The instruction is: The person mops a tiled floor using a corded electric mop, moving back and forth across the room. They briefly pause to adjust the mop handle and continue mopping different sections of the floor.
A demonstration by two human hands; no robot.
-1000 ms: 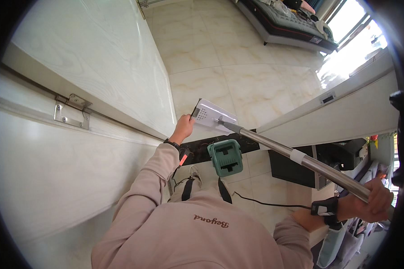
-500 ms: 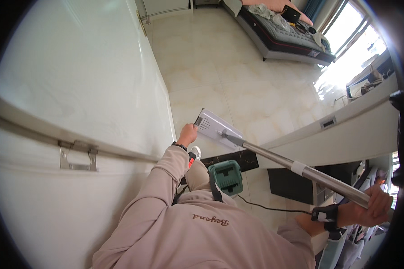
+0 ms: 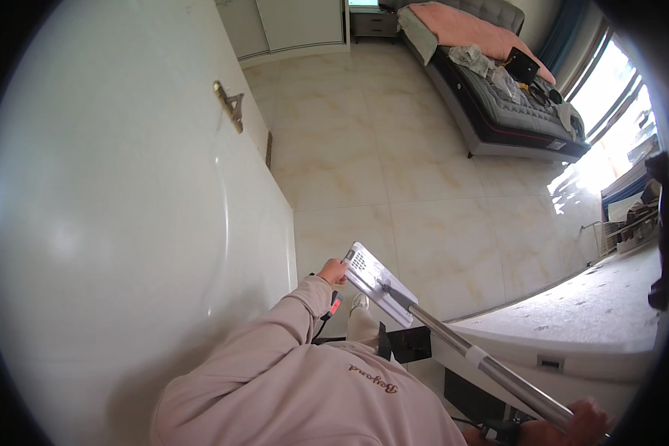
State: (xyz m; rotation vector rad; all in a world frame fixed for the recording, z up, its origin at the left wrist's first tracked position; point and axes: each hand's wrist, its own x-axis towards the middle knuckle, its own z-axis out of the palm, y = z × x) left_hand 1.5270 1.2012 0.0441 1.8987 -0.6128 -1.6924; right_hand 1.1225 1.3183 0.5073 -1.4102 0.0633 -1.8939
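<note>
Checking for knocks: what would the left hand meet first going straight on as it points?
The white mop head, whose end the left hand grips; beyond it, seemingly tiled floor, though depth is unclear.

Past the flat mop head [image 3: 371, 273], there is wide room for the hands over the shiny floor [image 3: 438, 230]. On the left, a big white door [image 3: 141, 193] stands near the left hand [image 3: 334, 272] and blocks that side. The long pole [image 3: 513, 380] slants down to the right hand [image 3: 586, 425], like a bar across the way. A white wall [image 3: 565, 305] blocks the right. Farther off, the bed [image 3: 490, 126] is in the way.
</note>
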